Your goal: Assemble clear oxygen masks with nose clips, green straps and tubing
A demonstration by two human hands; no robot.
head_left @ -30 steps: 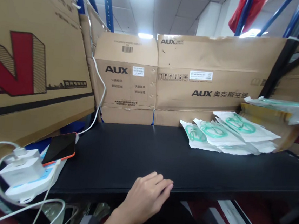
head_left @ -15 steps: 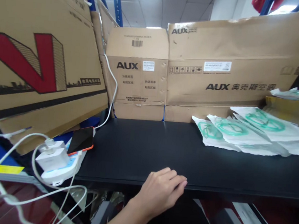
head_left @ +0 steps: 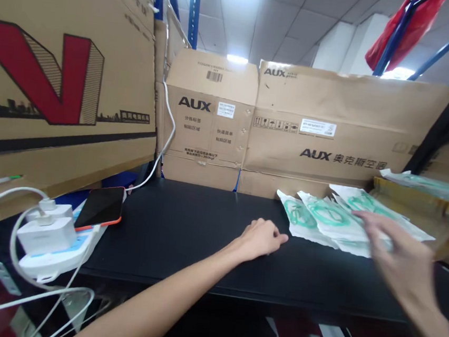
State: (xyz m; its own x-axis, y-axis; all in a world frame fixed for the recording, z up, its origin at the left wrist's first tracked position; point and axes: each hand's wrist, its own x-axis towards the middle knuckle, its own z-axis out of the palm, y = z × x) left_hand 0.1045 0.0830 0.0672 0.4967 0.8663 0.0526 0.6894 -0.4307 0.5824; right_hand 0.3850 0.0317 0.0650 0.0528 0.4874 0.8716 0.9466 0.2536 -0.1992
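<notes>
My left hand point(head_left: 263, 240) rests on the black tabletop point(head_left: 187, 228), its fingers curled under in a loose fist; nothing shows in it. To the right, my right hand point(head_left: 407, 255) is over the flat paper-and-film packets, slightly blurred, with fingers stretched out and apart. Coiled green tubing shows through the packets. One packet point(head_left: 299, 218) lies at the left of the pile, and another packet point(head_left: 331, 217) overlaps it. The back packet point(head_left: 364, 199) is partly behind my right fingers. Whether those fingertips touch a packet, I cannot tell.
A phone point(head_left: 102, 205) in an orange case lies on a white power strip point(head_left: 54, 261) with chargers and looping cables at the left. Cardboard panels point(head_left: 208, 130) wall the back and left. More packets point(head_left: 437, 186) lie on a brown box point(head_left: 412, 201) at right.
My left hand has moved forward from the table's front edge onto the tabletop. My right hand has come into view from the right, over the packets. The camera view has shifted.
</notes>
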